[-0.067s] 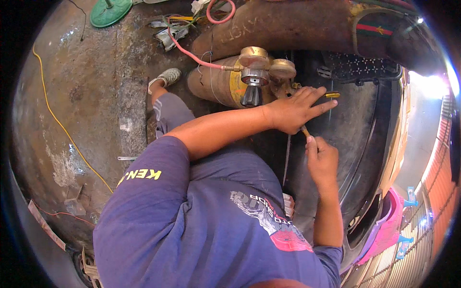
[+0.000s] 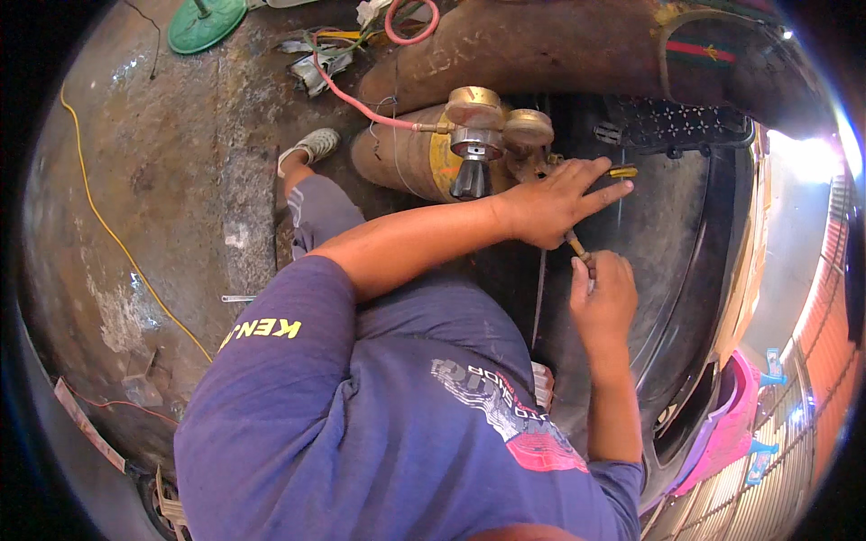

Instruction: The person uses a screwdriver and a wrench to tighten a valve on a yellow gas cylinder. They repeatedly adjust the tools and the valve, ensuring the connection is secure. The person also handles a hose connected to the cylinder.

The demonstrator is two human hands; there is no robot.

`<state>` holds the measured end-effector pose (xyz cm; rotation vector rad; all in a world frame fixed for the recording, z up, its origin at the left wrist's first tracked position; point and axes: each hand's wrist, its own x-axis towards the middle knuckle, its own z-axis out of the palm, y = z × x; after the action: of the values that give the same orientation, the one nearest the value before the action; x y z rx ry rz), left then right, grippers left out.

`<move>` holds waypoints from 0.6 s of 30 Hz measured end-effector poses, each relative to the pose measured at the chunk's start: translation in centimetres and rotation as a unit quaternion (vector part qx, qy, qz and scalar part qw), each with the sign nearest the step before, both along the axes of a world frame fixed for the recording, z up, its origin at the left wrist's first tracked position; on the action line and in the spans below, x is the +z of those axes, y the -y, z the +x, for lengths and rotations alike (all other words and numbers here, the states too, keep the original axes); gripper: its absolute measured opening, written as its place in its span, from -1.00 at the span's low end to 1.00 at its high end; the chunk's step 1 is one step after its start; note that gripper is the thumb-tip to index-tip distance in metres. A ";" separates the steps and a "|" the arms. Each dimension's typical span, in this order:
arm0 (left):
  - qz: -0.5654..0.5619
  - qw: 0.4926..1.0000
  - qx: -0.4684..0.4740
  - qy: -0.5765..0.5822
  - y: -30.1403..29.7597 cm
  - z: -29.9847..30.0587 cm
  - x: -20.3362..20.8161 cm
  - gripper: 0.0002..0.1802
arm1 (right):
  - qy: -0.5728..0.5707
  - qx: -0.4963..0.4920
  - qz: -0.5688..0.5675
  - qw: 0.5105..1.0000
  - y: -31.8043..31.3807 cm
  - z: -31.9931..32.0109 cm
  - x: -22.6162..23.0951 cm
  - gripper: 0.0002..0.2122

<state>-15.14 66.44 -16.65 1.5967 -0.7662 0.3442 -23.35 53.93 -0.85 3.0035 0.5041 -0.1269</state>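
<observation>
My left hand point(image 2: 548, 206) reaches across my body and lies over a brass torch point(image 2: 577, 245), its fingers stretched toward the torch's yellow tip point(image 2: 622, 171). Just below, my right hand point(image 2: 602, 298) is curled around the torch's lower end. Both hands are over a curved black panel point(image 2: 672, 261). A brass regulator point(image 2: 476, 126) on a rusty gas cylinder point(image 2: 401, 158) sits right beside my left wrist. A thin metal rod point(image 2: 538, 302) hangs down between my arms.
A pink hose point(image 2: 347, 95) runs from the regulator to the clutter at the top. A big rusty cylinder point(image 2: 541, 45) lies behind. On the stained concrete floor point(image 2: 153, 180) are a yellow cable point(image 2: 108, 225), a green disc point(image 2: 206, 22) and my shoe point(image 2: 311, 147).
</observation>
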 end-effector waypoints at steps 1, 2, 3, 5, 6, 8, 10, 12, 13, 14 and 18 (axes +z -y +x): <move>-0.003 1.000 0.003 -0.006 -0.1 0.2 0.0 0.34 | 0.086 0.085 0.007 0.993 -0.7 0.2 -0.2 -0.82; -0.003 1.000 0.001 -0.014 -0.2 0.2 0.2 0.34 | 0.097 0.086 0.022 0.991 -0.6 0.3 -0.4 -0.80; -0.002 1.000 -0.001 -0.021 -0.3 0.2 0.5 0.34 | 0.108 0.086 0.038 0.990 -0.3 0.4 -0.7 -0.78; 0.005 1.000 0.000 -0.022 -0.1 0.4 0.8 0.34 | 0.038 0.000 0.101 0.994 -0.1 0.3 -0.5 -0.76; 0.012 1.000 0.003 -0.017 0.0 0.5 0.8 0.34 | -0.044 -0.087 0.147 0.984 0.1 -0.1 0.1 -0.77; 0.016 1.000 0.000 -0.013 0.3 0.7 0.9 0.34 | -0.120 -0.167 0.160 0.966 0.4 -0.1 0.5 -0.78; 0.011 1.000 -0.013 -0.018 0.5 0.8 0.9 0.34 | -0.110 -0.154 0.097 0.977 0.8 0.5 0.4 -0.79; 0.015 1.000 -0.004 -0.015 1.0 1.0 0.8 0.34 | -0.062 -0.116 0.063 0.989 1.3 0.5 -0.1 -0.82; 0.016 1.000 0.001 -0.014 1.2 1.0 0.9 0.34 | -0.038 -0.097 0.045 0.994 1.5 0.5 -0.3 -0.84; 0.018 1.000 0.005 -0.014 1.2 1.1 0.9 0.33 | -0.007 -0.055 0.036 0.998 1.4 0.6 -0.3 -0.85; 0.010 1.000 0.017 0.001 1.7 1.3 1.1 0.32 | 0.047 0.035 0.005 0.998 1.8 1.2 -0.1 -0.85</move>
<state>-13.81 64.74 -15.57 1.6304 -0.7470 0.3633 -22.13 52.14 -0.91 2.9792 0.6014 0.0230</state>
